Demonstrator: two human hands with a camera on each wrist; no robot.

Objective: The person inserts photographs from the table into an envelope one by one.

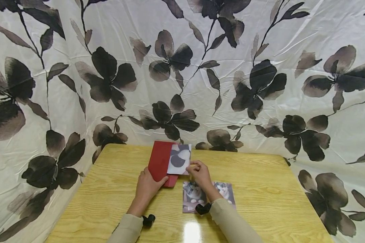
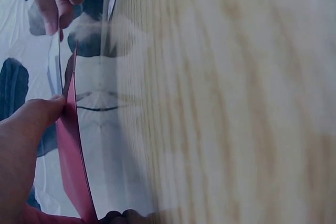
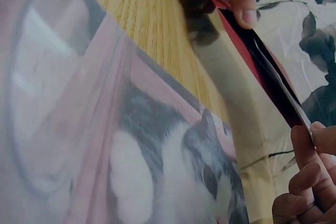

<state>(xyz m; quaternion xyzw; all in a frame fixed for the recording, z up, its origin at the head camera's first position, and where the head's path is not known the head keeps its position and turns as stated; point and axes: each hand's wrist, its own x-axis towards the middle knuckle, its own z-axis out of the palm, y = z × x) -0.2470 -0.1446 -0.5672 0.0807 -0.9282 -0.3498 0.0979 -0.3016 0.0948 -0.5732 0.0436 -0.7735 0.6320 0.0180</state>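
Note:
A red envelope (image 1: 159, 158) is held off the table by my left hand (image 1: 149, 184), its thumb on the near face in the left wrist view. My right hand (image 1: 200, 173) pinches the lower right corner of a picture card (image 1: 179, 159) printed in white and grey-purple. The card overlaps the envelope's right side; in the right wrist view, its edge (image 3: 278, 77) lies at the envelope's dark opening (image 3: 260, 64). Below my right wrist lie cat pictures (image 1: 192, 204), partly hidden by that arm; whether they are one sheet or two I cannot tell.
The wood-grain table (image 1: 115, 189) ends at a floral cloth (image 1: 182, 87) hanging behind it and at both sides. Black wrist straps (image 1: 149, 221) show at both sleeves. Light glares on the tabletop near the front.

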